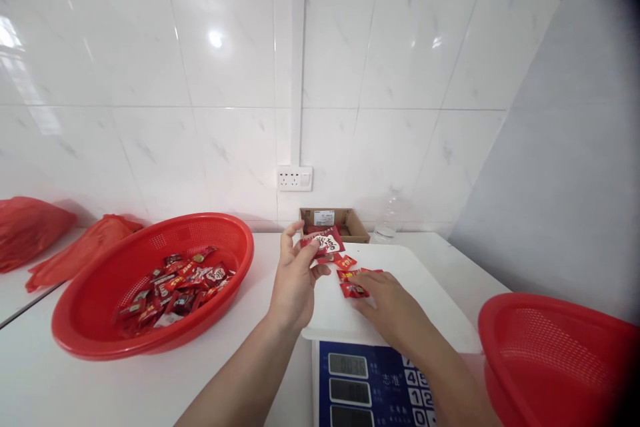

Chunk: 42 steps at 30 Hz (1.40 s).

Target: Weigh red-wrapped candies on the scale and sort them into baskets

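Observation:
Raised over the far part of the scale's white pan (440,310), my left hand (295,280) pinches a dark red sweet packet (333,243) printed with white lettering, between thumb and fingers. Small red wrapped candies (350,288) lie on the pan, and my right hand (387,297) is closed around their right side, partly hiding them. One more orange-red candy (346,262) rests just below the packet. The scale's blue panel (390,407) with its displays and keys faces me, partly covered by my right forearm.
To the left stands a red plastic basket (245,247) with many wrapped candies (185,283). Another red basket (525,310) is at the right edge. A cardboard box (357,227) and a clear bottle (387,217) stand by the wall. Red plastic bags (30,230) lie far left.

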Motion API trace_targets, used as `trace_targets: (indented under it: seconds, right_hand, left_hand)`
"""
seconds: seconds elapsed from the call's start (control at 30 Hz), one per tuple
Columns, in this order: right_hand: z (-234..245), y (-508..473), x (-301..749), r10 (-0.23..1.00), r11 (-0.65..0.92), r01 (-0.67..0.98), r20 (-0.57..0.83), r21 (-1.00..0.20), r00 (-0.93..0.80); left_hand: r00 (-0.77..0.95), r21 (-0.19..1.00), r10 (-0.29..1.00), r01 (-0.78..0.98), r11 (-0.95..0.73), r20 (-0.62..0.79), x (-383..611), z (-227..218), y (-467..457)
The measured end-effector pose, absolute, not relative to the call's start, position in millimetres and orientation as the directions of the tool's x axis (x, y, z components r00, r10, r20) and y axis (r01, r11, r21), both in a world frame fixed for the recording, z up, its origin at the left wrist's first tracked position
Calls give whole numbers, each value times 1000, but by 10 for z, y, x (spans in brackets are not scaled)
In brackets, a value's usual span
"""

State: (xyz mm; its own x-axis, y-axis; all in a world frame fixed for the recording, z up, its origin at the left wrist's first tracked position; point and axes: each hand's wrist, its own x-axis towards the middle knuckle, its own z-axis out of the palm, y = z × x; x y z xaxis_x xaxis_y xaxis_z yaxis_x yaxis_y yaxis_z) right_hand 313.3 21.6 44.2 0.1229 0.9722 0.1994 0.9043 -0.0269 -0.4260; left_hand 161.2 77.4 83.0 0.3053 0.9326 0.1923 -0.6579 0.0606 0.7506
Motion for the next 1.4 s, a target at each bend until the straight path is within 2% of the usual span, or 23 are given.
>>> trace_targets:
  seconds: [0.13, 0.23, 0.3, 0.4, 0.47, 0.53, 0.6, 0.7, 0.77, 0.87, 0.93, 1.1, 1.27, 1.4]
  right_hand:
    - [355, 272, 3122, 976, -45, 946, 188, -322, 111]
    - [365, 276, 3120, 970, -56, 952, 208, -301, 123]
    - [411, 259, 3124, 954, -87, 939, 244, -334, 175]
    - [514, 207, 3127, 863, -131, 890, 392, -437, 320]
    - [581, 163, 3107, 782, -51, 872, 524, -487, 338]
    - [634, 118, 3060, 727, 97, 863, 627, -497, 279]
    - [675, 75, 2997, 707, 210, 837, 670, -505, 227]
    - [722, 22, 2922, 712, 271, 789, 667, -552, 222]
    - [746, -1, 2904, 719, 283, 720, 637, -633, 278]
    - [769, -17, 2905, 746, 267, 564, 538, -781, 392]
    - [781, -20, 2901, 768, 234, 512, 480, -826, 423]
    - [817, -38, 2864, 795, 267, 527, 494, -807, 352]
    - [839, -65, 2832, 803, 186, 578, 462, -794, 376]
    - [845, -83, 2828, 839, 192, 546, 425, -815, 340]
  left_hand:
    - [380, 836, 887, -549, -13, 263, 1622, 820, 756]
    - [440, 903, 859, -425, -60, 264, 1623, 822, 747]
    - [441, 940, 851, -304, -156, 284, 1624, 812, 754]
    - [412, 921, 827, -101, -377, 384, 1637, 769, 766]
    - [443, 898, 801, -25, -439, 403, 1658, 733, 759]
    - [540, 918, 768, -22, -396, 345, 1684, 705, 737]
    - [623, 948, 732, -53, -315, 278, 1708, 691, 712]
    - [622, 956, 732, -102, -275, 277, 1719, 700, 691]
    - [598, 947, 742, -106, -303, 304, 1708, 717, 688]
    - [609, 931, 720, -93, -352, 333, 1680, 748, 676]
    - [632, 916, 686, -101, -389, 361, 1665, 766, 657]
    - [667, 914, 653, -106, -393, 358, 1651, 786, 614]
    - [686, 930, 656, -82, -358, 313, 1639, 786, 604]
    - [713, 940, 639, -80, -332, 287, 1634, 797, 582]
